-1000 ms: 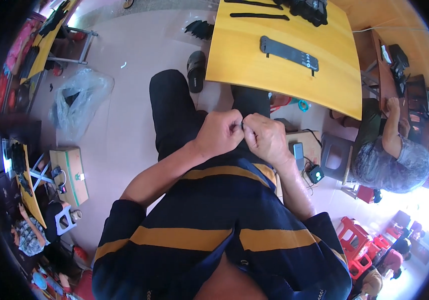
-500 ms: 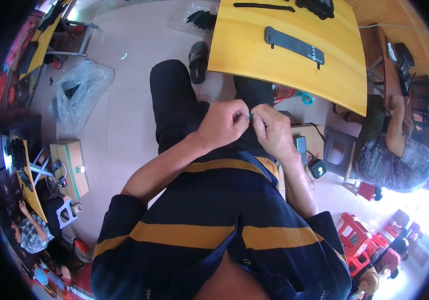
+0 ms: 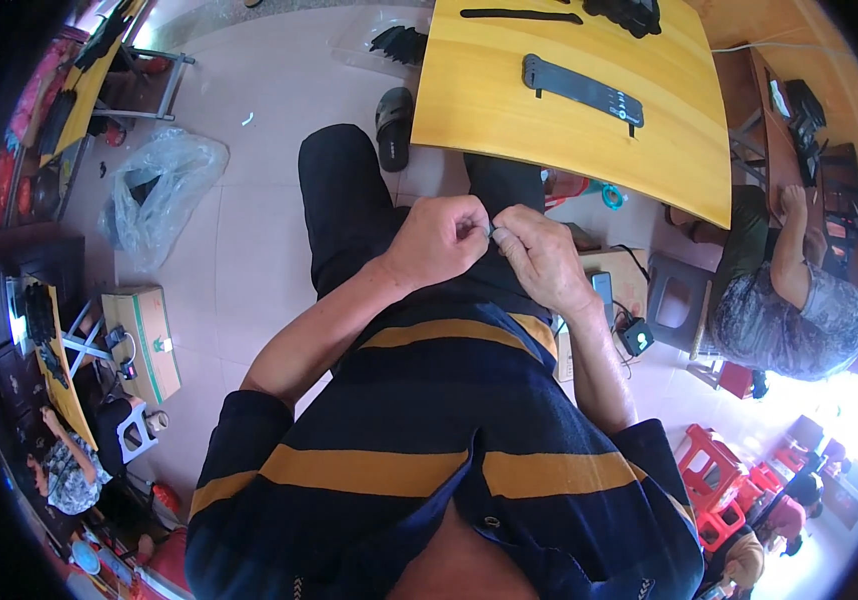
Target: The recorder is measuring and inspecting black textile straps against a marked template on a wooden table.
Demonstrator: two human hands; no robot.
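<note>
Above my lap, my left hand and my right hand meet with their fingertips almost touching. The left fingers are curled into a pinch, thumb against forefinger. My right thumb and fingers are pressed together beside them. Between the fingertips shows a tiny greenish-grey speck, too small to name. Beyond my hands stands a yellow wooden table. On it lies a long dark grey strip-shaped board with small pale marks at its right end. A thin black strip and a black bundle lie farther back.
A dark slipper and a clear plastic bag are on the floor. Under the table sits a teal tape roll. At right, a co-worker sits by a grey stool. A cardboard box stands at left.
My hands have shifted slightly left, and the right fingers have straightened a little. The view has moved slightly; the things on the table look the same.
</note>
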